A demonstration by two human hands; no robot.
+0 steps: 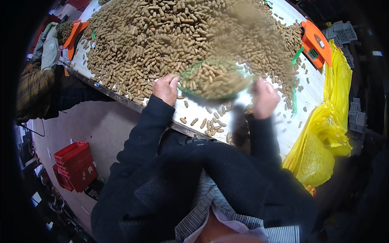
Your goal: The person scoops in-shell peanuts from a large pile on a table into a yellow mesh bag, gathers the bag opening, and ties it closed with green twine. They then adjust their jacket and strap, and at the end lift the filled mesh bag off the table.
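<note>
A green mesh bag (214, 79) filled with peanuts is stretched between my two hands, just above the near part of the white table (239, 109). My left hand (166, 89) pinches its left end between thumb and fingers. At its right end my right hand (265, 97) is closed on the mesh, a little blurred. Behind the bag spreads a big heap of unshelled peanuts (142, 48). Several loose peanuts (212, 127) lie in front of the bag, near the table's edge.
An orange scale (316, 44) stands at the right, near green mesh strips (295, 97). Yellow sacks (320, 150) hang along the table's right side. At far left, a co-worker's gloved hand (50, 48) is by another orange scale (75, 36). Red crates (75, 166) sit on the floor.
</note>
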